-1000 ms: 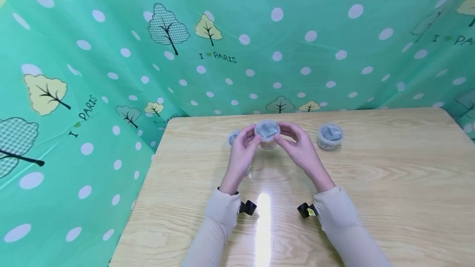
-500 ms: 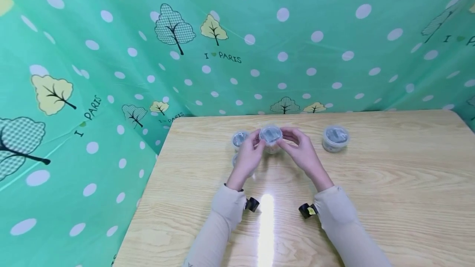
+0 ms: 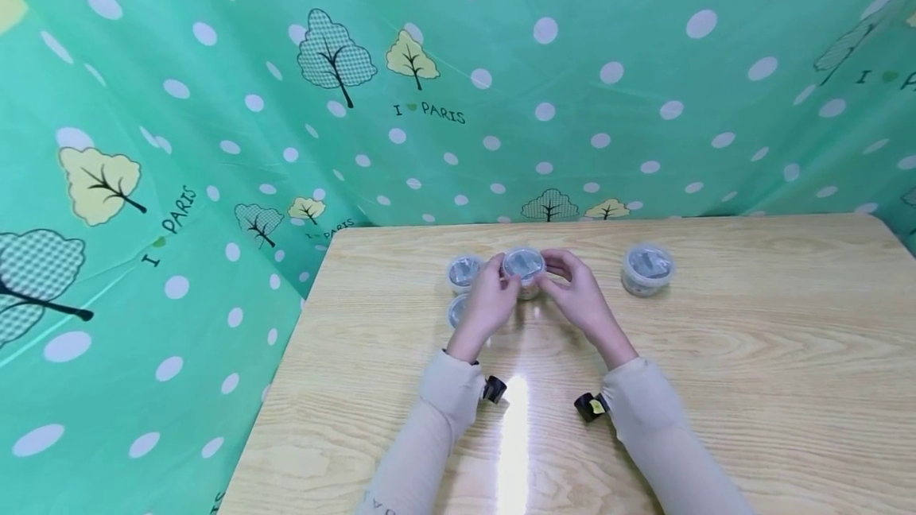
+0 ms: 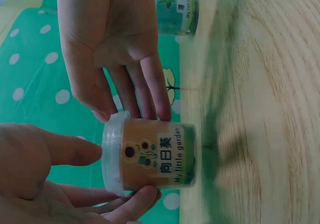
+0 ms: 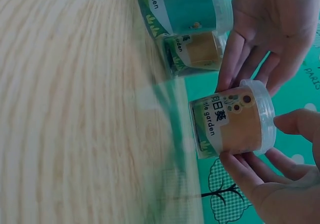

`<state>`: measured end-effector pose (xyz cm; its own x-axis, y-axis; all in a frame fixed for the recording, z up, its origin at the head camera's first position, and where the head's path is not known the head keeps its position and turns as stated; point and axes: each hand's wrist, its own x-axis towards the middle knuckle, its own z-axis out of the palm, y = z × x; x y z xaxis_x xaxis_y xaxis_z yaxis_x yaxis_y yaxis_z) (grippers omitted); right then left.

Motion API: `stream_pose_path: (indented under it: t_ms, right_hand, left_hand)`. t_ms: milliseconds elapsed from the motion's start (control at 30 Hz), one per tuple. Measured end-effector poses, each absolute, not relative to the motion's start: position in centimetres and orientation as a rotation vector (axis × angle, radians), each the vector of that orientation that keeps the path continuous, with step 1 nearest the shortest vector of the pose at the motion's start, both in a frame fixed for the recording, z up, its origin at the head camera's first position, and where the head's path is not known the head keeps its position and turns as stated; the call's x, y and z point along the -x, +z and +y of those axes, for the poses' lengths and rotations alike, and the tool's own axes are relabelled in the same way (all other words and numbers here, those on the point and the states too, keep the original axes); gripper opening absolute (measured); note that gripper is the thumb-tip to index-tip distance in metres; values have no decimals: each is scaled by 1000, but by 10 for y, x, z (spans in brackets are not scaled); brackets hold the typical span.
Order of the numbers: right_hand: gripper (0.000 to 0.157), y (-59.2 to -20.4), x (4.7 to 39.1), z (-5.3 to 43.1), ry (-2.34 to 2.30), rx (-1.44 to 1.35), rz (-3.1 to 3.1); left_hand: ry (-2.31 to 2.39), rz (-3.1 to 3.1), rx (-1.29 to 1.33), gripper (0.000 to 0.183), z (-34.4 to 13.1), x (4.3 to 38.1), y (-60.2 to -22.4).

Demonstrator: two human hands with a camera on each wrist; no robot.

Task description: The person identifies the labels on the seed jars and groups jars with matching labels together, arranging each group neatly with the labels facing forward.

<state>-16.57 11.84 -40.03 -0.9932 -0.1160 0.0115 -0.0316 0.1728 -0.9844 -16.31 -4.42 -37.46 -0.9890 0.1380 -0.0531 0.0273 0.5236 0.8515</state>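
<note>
A small lidded plastic cup (image 3: 525, 264) with an orange-brown sunflower label is held between both hands, upright, close above or on the wooden table; I cannot tell if its base touches. My left hand (image 3: 490, 302) grips its left side, and my right hand (image 3: 578, 299) grips the right side. In the right wrist view, the right thumb lies at the rim of the clear lid (image 5: 265, 116) and the fingers curl along the wall. The left wrist view shows the cup's printed front (image 4: 152, 154). Grey material shows under the lid from above.
Left of the held cup stand two similar cups, one farther back (image 3: 464, 270) and one nearer (image 3: 459, 311), partly behind my left hand. Another lidded cup (image 3: 647, 269) stands to the right. A dotted green cloth (image 3: 429, 157) hangs behind the wooden table (image 3: 751, 364).
Both hands have lowered the sunflower cup toward the table. The two cups on the left show more now. The head view has shifted slightly.
</note>
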Motion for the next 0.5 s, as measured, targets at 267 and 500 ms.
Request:
stream_pose_path:
  t_ms: [267, 500]
  right_hand:
    - [47, -404, 168, 115, -1934, 122, 2373]
    - [48, -408, 169, 112, -1882, 89, 2400]
  left_hand:
    - [1218, 2733, -135, 56, -39, 165, -372]
    - [1031, 2780, -135, 58, -34, 167, -371]
